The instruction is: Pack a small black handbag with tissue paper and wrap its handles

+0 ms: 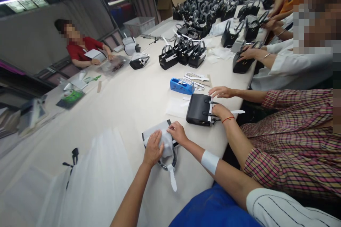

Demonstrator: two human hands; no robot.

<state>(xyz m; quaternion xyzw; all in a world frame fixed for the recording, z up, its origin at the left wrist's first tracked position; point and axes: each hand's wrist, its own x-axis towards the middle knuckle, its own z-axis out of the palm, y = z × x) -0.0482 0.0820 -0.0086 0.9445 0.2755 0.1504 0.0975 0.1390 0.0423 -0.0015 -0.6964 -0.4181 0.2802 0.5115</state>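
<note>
A small black handbag [170, 161] lies on the white table [128, 103] in front of me, mostly covered by a sheet of white foam wrap [163, 133]. My left hand [153, 149] lies flat on the wrap, fingers pressed down over the bag. My right hand [177, 133] holds the wrap's edge at the bag's right side, fingers curled on it. The bag's wrapped handle [172, 177] sticks out toward me.
To my right a person in a plaid shirt handles another black bag [199, 110]. A blue tape dispenser [179, 86] and paper strips [195, 78] lie beyond. Many black bags [183, 55] stand farther up the table. White foam sheets [90, 181] lie at my left.
</note>
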